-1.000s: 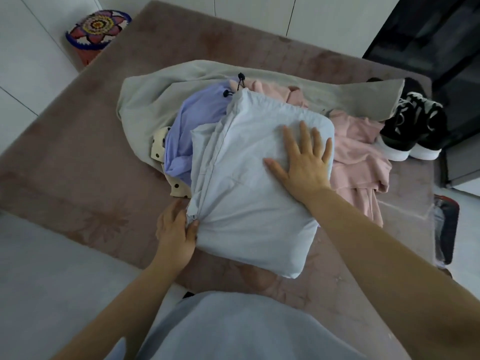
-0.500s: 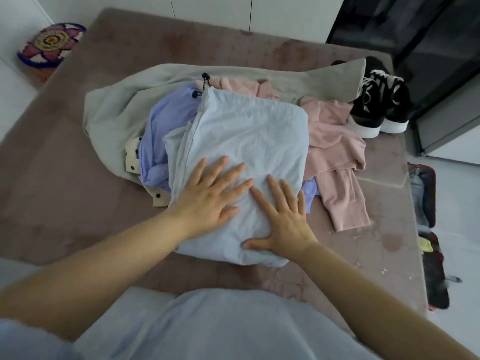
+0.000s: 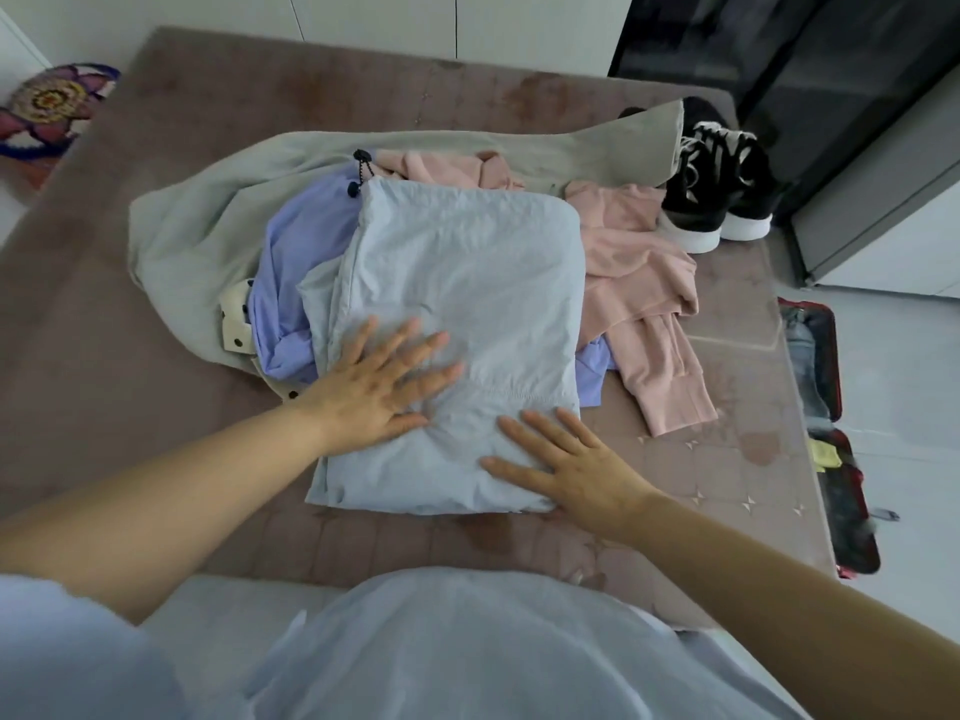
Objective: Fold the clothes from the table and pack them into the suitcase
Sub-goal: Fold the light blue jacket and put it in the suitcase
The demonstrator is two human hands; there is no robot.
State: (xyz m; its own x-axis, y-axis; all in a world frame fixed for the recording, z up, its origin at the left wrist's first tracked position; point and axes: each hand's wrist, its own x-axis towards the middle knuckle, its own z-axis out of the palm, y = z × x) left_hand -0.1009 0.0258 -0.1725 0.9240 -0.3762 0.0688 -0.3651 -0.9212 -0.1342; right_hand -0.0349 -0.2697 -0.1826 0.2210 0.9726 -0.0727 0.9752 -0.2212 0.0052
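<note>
Blue folded garment (image 3: 457,283): left hand (image 3: 374,392) and right hand (image 3: 576,470) press on it, fingers straight, gripping nothing.
Under it: lilac shirt (image 3: 296,262), pink top (image 3: 634,272), grey jacket (image 3: 197,236), on the table (image 3: 104,356).
Beside table: suitcase (image 3: 836,361), on the floor.

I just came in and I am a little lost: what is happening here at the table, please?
A person presses both hands flat on a folded pale blue garment, left hand near its middle, right hand at its near edge. It lies on the table, partly over unfolded clothes: a lilac garment, a pink garment, a grey jacket. The suitcase lies open on the floor at the right.
</note>
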